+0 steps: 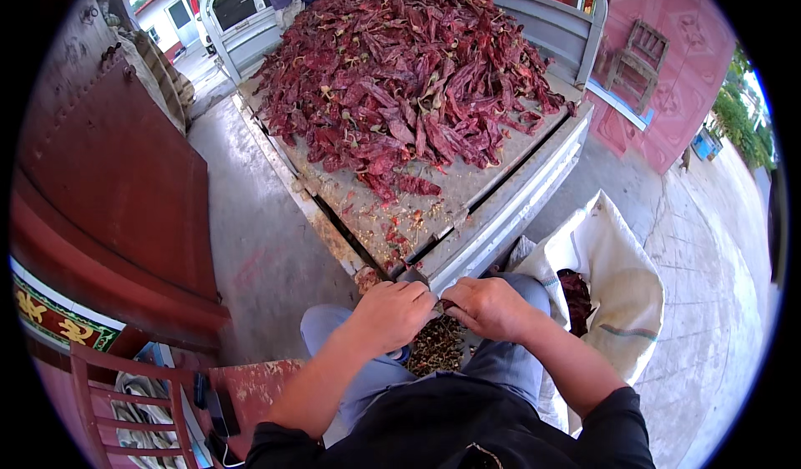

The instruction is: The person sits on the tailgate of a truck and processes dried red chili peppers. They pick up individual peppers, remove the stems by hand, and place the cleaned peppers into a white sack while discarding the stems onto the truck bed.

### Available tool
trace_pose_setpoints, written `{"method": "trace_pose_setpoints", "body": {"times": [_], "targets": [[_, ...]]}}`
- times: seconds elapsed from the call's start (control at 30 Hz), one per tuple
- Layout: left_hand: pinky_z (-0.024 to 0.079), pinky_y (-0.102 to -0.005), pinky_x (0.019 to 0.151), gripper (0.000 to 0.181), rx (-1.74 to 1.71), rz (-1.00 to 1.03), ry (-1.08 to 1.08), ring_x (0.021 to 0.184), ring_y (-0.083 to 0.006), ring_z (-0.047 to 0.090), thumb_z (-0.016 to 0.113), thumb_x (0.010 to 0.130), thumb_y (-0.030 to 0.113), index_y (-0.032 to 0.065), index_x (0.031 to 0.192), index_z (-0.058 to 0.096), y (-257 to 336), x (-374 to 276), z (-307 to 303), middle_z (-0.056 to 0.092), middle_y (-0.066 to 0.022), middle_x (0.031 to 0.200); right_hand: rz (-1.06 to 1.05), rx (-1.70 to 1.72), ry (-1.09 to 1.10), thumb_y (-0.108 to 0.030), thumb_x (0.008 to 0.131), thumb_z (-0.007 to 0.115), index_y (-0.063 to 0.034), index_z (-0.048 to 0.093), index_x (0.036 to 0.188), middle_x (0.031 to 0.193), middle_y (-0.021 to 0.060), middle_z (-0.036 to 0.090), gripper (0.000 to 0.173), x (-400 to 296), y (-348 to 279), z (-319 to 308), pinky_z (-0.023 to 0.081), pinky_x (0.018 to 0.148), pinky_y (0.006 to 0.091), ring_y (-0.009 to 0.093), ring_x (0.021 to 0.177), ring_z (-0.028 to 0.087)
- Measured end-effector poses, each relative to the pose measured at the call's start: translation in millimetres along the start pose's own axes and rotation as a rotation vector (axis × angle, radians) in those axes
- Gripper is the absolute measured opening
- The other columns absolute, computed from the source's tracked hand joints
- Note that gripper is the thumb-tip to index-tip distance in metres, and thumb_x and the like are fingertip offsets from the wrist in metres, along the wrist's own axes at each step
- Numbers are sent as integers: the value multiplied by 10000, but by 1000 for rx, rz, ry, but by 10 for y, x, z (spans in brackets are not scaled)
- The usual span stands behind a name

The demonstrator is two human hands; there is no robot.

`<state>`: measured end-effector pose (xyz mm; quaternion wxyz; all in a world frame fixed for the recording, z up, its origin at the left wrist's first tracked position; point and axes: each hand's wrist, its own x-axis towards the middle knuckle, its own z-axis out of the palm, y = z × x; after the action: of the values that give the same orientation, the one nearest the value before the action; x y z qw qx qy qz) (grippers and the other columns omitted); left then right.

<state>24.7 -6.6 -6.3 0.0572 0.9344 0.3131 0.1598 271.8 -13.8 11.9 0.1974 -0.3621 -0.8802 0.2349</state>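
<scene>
My left hand point(395, 314) and my right hand point(487, 306) nearly meet above my lap at the near corner of a truck bed point(450, 209). A small dark red dried chili pepper point(446, 305) shows between the fingertips, pinched from both sides. Most of it is hidden by my fingers. Beyond my hands, a large heap of dried red chili peppers point(400, 81) covers the bed. Loose seeds and red scraps lie on its near part. Below my hands, between my legs, is a pile of dry stems and bits point(441, 347).
A white woven sack point(626, 281) stands upright at my right, its mouth wide and dark red peppers inside. On the left are a red metal door point(119, 187) and a red wooden chair point(131, 400). A small wooden chair point(637, 65) leans by the pink tiled wall.
</scene>
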Motion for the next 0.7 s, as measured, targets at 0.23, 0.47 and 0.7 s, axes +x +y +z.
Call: {"method": "trace_pose_setpoints", "body": {"times": [0.23,0.47,0.7], "targets": [[457,-372,752,73,11,179,15,873,-217,619,637,841,201,144,883,619,-6,7,8,597,-17,943,-22,127,-288,-248,1015,611,-18,598,1017,932,208,659,230,47,121,40,540,797,524,462,912,662],[426,-364,738,74,93,-66,302,761,-215,615,671,813,186,147,818,608,116,-25,132,594,-14,907,368,720,126,-261,1066,587,-17,595,942,772,159,568,274,-44,5,570,506,688,417,286,735,616],[509,-400,695,87,4,-315,269,741,-236,691,709,843,189,142,913,687,176,-272,486,677,-27,890,698,1097,624,-258,1061,579,-14,635,934,673,21,539,281,325,357,386,451,537,305,129,548,515]]}}
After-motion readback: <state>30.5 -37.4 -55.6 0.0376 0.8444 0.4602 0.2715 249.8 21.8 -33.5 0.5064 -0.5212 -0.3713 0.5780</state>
